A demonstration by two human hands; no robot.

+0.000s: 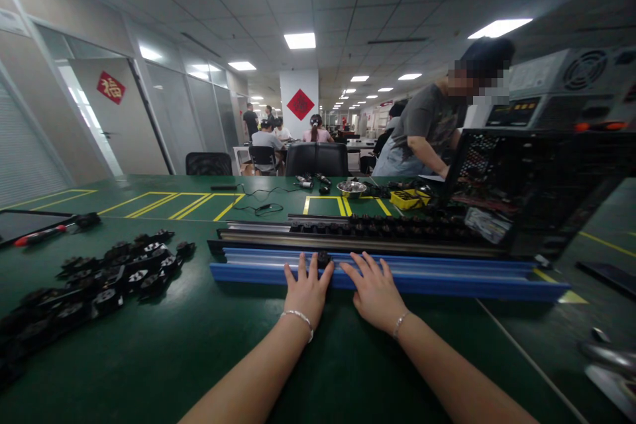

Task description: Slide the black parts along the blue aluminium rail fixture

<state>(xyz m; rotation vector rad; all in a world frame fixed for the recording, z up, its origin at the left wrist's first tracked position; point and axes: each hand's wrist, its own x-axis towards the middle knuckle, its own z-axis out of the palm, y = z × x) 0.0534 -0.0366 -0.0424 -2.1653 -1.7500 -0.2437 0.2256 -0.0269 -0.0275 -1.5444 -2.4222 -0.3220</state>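
Note:
A long blue channel rail (447,285) lies across the green table in front of me. My left hand (305,291) rests on its near wall with fingers spread, its thumb beside a small black part (324,258) that sits in the channel. Just to the right, my right hand (376,291) also lies on the rail, fingers apart and palm down. Neither hand is closed around anything. Behind the blue rail run dark rails (258,236), one carrying a row of black parts (377,226). A loose heap of black modules (109,278) lies to the left.
An open computer case (541,185) stands at the right, with a person (422,119) leaning behind it. Farther back on the table (199,358) are a metal bowl (351,188), a yellow tray (408,199) and cables (268,208). A red-handled screwdriver (42,234) lies far left.

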